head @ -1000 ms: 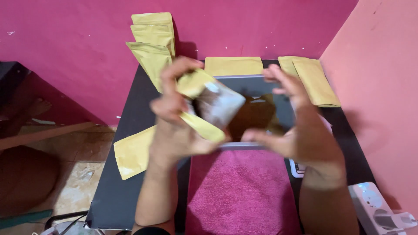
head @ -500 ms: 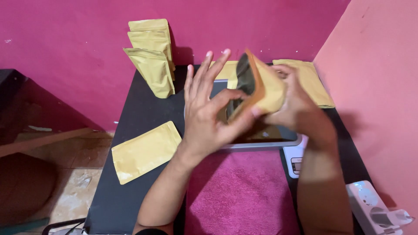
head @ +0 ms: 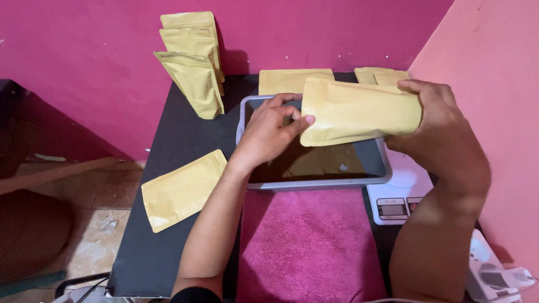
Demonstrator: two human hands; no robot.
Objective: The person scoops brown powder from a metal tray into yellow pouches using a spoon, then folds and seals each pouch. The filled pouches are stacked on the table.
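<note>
Over grey tray (head: 314, 184), right hand (head: 443, 129) clamped on yellow pouch (head: 359, 110), left hand (head: 269, 134) fingertips touching it

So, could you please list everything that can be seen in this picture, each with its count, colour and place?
held pouch: one, yellow-brown, above the tray, gripped by the right hand
standing pouches: about three, yellow-brown, upright at the table's back left
flat pouch: one, yellow-brown, lying on the table's left edge
back pouches: at least two, yellow-brown, flat behind the tray
tray: one, grey with dark inside, table centre
towel: one, pink, in front of the tray
scale: one, white, right of the tray
table: one, black
left hand: touching the held pouch's left end
right hand: holding the pouch's right end
</note>
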